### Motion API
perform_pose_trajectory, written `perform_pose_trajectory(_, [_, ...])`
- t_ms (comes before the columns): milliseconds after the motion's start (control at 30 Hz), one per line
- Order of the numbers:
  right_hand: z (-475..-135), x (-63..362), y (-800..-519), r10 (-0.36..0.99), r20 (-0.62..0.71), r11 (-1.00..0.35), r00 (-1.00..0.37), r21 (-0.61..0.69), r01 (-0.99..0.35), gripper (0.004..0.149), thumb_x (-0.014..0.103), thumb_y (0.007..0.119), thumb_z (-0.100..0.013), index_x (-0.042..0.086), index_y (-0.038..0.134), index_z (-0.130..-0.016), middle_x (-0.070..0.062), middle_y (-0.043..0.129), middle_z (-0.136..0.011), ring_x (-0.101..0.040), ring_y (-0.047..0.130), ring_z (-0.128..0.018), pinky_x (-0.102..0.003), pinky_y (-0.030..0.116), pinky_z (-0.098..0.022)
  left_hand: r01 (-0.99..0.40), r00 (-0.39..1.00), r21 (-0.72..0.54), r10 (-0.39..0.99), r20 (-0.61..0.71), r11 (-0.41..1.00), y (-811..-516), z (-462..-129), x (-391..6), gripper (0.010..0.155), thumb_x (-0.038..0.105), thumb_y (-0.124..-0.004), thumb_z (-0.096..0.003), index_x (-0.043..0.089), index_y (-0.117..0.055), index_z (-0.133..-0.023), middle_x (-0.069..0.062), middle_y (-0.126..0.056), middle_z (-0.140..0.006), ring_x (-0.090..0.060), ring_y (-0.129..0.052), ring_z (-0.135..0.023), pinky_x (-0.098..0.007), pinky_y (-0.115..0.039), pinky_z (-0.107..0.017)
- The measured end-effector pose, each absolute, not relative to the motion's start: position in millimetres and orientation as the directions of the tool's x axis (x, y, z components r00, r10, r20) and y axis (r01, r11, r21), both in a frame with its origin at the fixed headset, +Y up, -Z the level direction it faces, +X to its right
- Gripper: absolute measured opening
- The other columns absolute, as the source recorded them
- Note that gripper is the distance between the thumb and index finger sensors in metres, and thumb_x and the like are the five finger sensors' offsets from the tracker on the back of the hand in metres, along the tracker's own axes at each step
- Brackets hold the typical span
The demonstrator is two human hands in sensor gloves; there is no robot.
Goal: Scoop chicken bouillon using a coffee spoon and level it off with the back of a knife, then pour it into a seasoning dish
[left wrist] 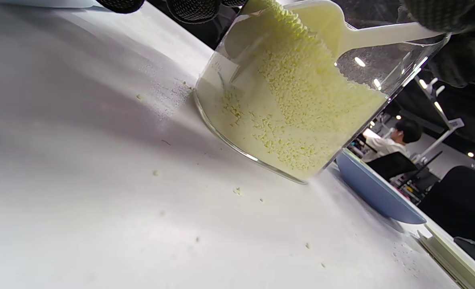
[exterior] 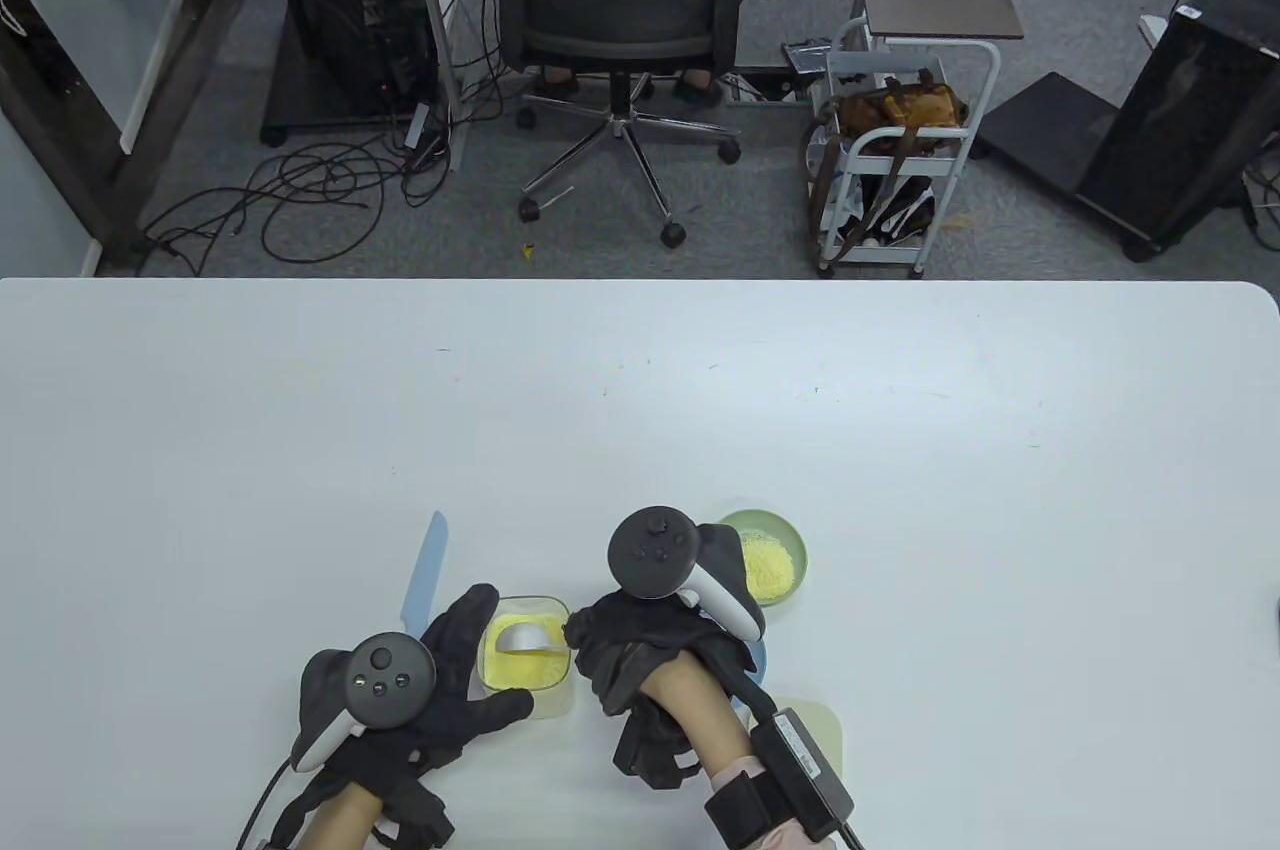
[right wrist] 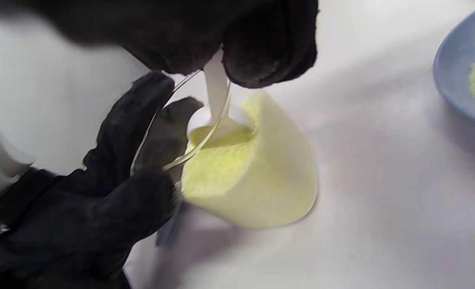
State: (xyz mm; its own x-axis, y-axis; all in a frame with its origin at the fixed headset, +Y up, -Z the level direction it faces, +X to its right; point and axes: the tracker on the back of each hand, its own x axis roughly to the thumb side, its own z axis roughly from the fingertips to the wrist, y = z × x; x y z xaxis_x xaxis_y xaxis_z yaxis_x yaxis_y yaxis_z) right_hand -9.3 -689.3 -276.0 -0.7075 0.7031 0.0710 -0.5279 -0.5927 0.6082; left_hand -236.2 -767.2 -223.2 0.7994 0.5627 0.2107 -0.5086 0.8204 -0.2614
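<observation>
A clear glass jar (exterior: 527,680) of yellow chicken bouillon (left wrist: 297,112) stands tilted on the white table near the front edge. My left hand (exterior: 497,655) grips it, with fingers curled round its rim and side. The white coffee spoon (exterior: 522,638) has its bowl dug into the granules. My right hand (exterior: 582,632) pinches the spoon handle (right wrist: 216,86) from the right. A light blue knife (exterior: 425,578) lies on the table just left of the jar, untouched. The green seasoning dish (exterior: 792,545), with yellow granules in it, sits behind my right hand.
A blue dish (left wrist: 378,192) lies right of the jar, mostly under my right wrist in the table view. A pale green flat piece (exterior: 822,725) lies at the front right. Loose granules (left wrist: 237,190) dot the table by the jar.
</observation>
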Motion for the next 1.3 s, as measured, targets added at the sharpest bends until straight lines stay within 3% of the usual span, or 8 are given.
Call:
perform_pose_trajectory(200, [-278, -15, -704, 0.772, -0.011, -0.411, -0.635, 0.754, -0.513, 0.041, 0.009, 0.079, -0.036, -0.013, 0.067, -0.068, -0.034, 0.085, -0.042, 0.003, 0.090, 0.003, -0.023, 0.085, 0.013, -0.507, 0.801, -0.260, 0.561, 0.209, 0.822, -767, -224, -237, 0.104, 0.075, -0.072, -0.0325, 0.032, -0.014, -0.108, -0.005, -0.038, -0.121, -0.031, -0.051, -0.114, -0.060, -0.048, -0.076])
perform_pose_trajectory(433, [-276, -7, -720, 0.857, -0.141, -0.211, -0.496, 0.782, -0.586, 0.039, 0.010, 0.074, -0.040, -0.011, 0.059, -0.070, -0.032, 0.088, -0.039, 0.004, 0.092, 0.003, -0.023, 0.087, 0.012, -0.507, 0.802, -0.259, 0.560, 0.208, 0.822, -767, -224, -237, 0.105, 0.075, -0.072, -0.0321, 0.032, -0.014, -0.108, -0.005, -0.039, -0.121, -0.031, -0.052, -0.113, -0.060, -0.049, -0.076])
perform_pose_trajectory(800, [-259, 30, -765, 0.914, -0.404, 0.250, -0.044, 0.645, -0.722, 0.041, 0.013, 0.069, -0.047, -0.012, 0.052, -0.075, -0.029, 0.085, -0.044, 0.006, 0.095, -0.005, -0.022, 0.091, 0.004, -0.501, 0.805, -0.264, 0.556, 0.206, 0.824, -767, -224, -237, 0.104, 0.075, -0.072, -0.0324, 0.033, -0.013, -0.108, -0.006, -0.039, -0.120, -0.031, -0.052, -0.113, -0.060, -0.048, -0.076])
perform_pose_trajectory(933, [-254, 41, -769, 0.910, -0.412, 0.307, 0.040, 0.608, -0.732, 0.041, 0.013, 0.068, -0.048, -0.013, 0.051, -0.075, -0.029, 0.085, -0.046, 0.005, 0.096, -0.006, -0.022, 0.091, 0.003, -0.484, 0.819, -0.222, 0.527, 0.225, 0.847, -762, -222, -238, 0.104, 0.073, -0.073, -0.0320, 0.029, -0.019, -0.110, -0.007, -0.037, -0.120, -0.031, -0.051, -0.114, -0.060, -0.046, -0.077])
perform_pose_trajectory(1000, [-253, 45, -766, 0.919, -0.389, 0.308, 0.063, 0.606, -0.734, 0.041, 0.013, 0.068, -0.048, -0.012, 0.051, -0.076, -0.029, 0.085, -0.046, 0.005, 0.096, -0.006, -0.022, 0.091, 0.003, -0.474, 0.819, -0.215, 0.517, 0.250, 0.854, -756, -220, -242, 0.111, 0.076, -0.070, -0.0290, 0.025, -0.014, -0.109, -0.010, -0.031, -0.120, -0.032, -0.046, -0.115, -0.062, -0.043, -0.077])
perform_pose_trajectory(1100, [-251, 48, -760, 0.927, -0.367, 0.304, 0.082, 0.602, -0.738, 0.042, 0.013, 0.068, -0.048, -0.013, 0.051, -0.076, -0.029, 0.085, -0.046, 0.005, 0.096, -0.006, -0.022, 0.091, 0.003, -0.561, 0.765, -0.180, 0.590, 0.259, 0.808, -741, -216, -254, 0.113, 0.079, -0.069, -0.0271, 0.024, -0.012, -0.109, -0.013, -0.029, -0.120, -0.034, -0.044, -0.115, -0.063, -0.041, -0.077])
perform_pose_trajectory(1233, [-250, 49, -755, 0.934, -0.348, 0.296, 0.086, 0.612, -0.734, 0.042, 0.013, 0.068, -0.048, -0.013, 0.051, -0.076, -0.029, 0.085, -0.046, 0.005, 0.096, -0.006, -0.022, 0.091, 0.003, -0.584, 0.782, -0.107, 0.593, 0.194, 0.805, -729, -215, -276, 0.107, 0.074, -0.071, -0.0327, 0.023, -0.016, -0.110, -0.014, -0.033, -0.119, -0.035, -0.048, -0.113, -0.063, -0.043, -0.076])
perform_pose_trajectory(1300, [-248, 50, -753, 0.936, -0.342, 0.286, 0.080, 0.610, -0.739, 0.042, 0.013, 0.068, -0.048, -0.013, 0.051, -0.075, -0.029, 0.085, -0.045, 0.005, 0.096, -0.005, -0.022, 0.091, 0.003, -0.542, 0.836, -0.043, 0.544, 0.076, 0.839, -728, -215, -288, 0.100, 0.068, -0.073, -0.0386, 0.020, -0.023, -0.110, -0.018, -0.042, -0.116, -0.036, -0.061, -0.106, -0.060, -0.051, -0.073])
